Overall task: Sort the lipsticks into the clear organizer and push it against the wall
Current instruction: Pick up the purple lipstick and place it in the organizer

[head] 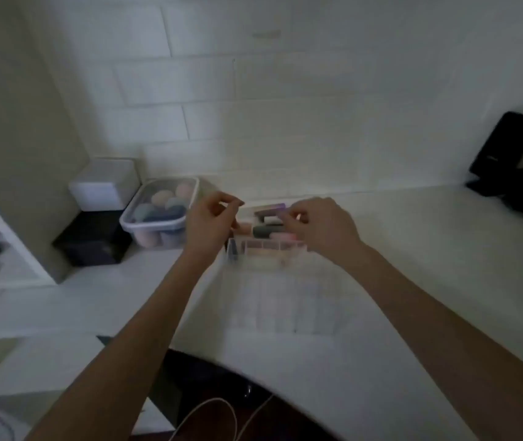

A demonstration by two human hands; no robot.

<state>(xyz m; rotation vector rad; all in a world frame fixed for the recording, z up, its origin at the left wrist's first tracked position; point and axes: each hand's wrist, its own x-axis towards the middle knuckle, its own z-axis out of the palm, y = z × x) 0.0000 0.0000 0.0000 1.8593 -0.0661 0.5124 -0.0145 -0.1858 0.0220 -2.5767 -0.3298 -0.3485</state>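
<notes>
At frame centre, both hands reach over the clear organizer (266, 249) on the white counter (413, 249): the left hand (212, 222) curled with nothing visibly held, the right hand (320, 227) fingering the lipsticks (268, 222) piled there, grip unclear.

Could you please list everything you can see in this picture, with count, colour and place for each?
Lipsticks: several, exact count unclear in the blur; purple, grey, pink; lying in a pile near the wall, between the hands.
Clear organizer: one, transparent, on the counter in front of the pile.
Tub of sponges: one clear tub, pink and blue sponges, left of the pile.
White box: one, far left by the wall, atop a black box.
Black object: one, leaning on the wall at far right.
Counter: one, white.
Cables: white, bottom edge.
Left hand: fingers curled, at the pile's left.
Right hand: fingers on the lipsticks.
</notes>
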